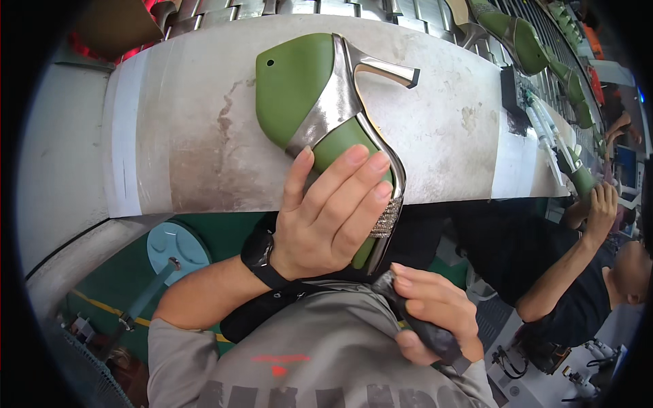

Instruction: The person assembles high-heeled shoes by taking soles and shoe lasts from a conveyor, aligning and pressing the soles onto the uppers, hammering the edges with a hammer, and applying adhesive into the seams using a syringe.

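Presently, left hand point(320, 228) lies across green heeled shoe point(335, 109) overhanging bench point(197, 129) edge; thumb hidden, grip cannot be told. Right hand point(442, 309): fingers curled round dark object point(432, 333), kind unclear.

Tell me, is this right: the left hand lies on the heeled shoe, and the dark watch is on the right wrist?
No: the dark watch is on the left wrist, as the head view shows. The left hand does lie on the heeled shoe.
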`<state>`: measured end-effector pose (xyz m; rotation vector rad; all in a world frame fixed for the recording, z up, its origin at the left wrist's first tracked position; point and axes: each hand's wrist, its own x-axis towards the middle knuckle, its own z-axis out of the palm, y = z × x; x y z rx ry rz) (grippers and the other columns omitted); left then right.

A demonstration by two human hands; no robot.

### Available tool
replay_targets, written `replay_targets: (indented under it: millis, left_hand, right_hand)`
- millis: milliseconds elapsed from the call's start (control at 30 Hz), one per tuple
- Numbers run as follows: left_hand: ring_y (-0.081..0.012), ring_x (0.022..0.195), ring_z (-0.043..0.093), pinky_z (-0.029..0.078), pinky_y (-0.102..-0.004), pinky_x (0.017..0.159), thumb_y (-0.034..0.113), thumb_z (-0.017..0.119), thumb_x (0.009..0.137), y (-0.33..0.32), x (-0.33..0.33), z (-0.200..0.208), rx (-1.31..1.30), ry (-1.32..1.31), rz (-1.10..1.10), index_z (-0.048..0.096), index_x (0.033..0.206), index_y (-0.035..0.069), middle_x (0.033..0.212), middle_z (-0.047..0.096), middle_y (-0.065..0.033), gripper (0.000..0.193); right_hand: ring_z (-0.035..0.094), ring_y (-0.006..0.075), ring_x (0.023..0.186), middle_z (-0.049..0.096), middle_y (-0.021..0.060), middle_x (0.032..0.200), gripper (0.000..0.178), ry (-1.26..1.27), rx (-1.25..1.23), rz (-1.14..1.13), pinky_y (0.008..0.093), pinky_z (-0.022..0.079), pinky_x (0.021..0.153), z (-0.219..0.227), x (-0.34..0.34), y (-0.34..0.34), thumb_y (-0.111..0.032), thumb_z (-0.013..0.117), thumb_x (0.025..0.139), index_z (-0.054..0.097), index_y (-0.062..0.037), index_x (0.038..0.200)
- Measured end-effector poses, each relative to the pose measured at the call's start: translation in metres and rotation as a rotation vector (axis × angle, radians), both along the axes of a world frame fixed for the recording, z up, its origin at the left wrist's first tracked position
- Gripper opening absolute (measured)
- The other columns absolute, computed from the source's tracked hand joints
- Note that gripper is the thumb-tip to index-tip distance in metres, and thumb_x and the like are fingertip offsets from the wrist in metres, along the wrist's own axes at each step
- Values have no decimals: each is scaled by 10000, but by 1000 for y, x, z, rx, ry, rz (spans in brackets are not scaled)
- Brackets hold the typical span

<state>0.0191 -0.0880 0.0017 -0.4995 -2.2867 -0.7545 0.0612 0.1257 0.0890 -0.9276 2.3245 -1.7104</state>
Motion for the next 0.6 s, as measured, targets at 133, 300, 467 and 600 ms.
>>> replay_targets:
  millis: [133, 300, 467, 600]
  left_hand:
    - [-260, 1343, 599, 289, -557, 1250, 154, 649, 1005, 6, 0, 7, -18, -41, 21, 560, 1328, 122, 1400, 661, -76, 336]
    - [-251, 1336, 599, 268, -559, 1261, 173, 642, 1012, 4, -1, -3, 25, -8, -2, 564, 1319, 124, 1390, 661, -66, 320]
    - [-273, 1338, 599, 264, -585, 1258, 153, 613, 1023, 1, 1, -4, 58, -7, -28, 556, 1326, 111, 1398, 651, -95, 311]
    - [-313, 1332, 602, 278, -611, 1247, 158, 599, 1030, -1, 3, -15, 50, 14, -7, 547, 1320, 93, 1406, 639, -131, 302]
  right_hand:
    - [713, 513, 1105, 711, 326, 1158, 392, -50, -76, -60, 531, 621, 917, 2, -6, -2, -69, 829, 822, 620, 61, 1127]
    - [707, 498, 1130, 704, 337, 1169, 359, -114, -142, -117, 541, 603, 948, 3, -30, -9, -57, 799, 872, 613, 89, 1142]
    - [697, 471, 1170, 691, 339, 1205, 347, -117, -190, -140, 542, 575, 997, 0, -54, -14, -51, 758, 922, 591, 78, 1197]
    - [701, 447, 1176, 695, 341, 1203, 361, -146, -178, -165, 518, 575, 1001, 2, -55, -15, -80, 771, 923, 595, 69, 1200]
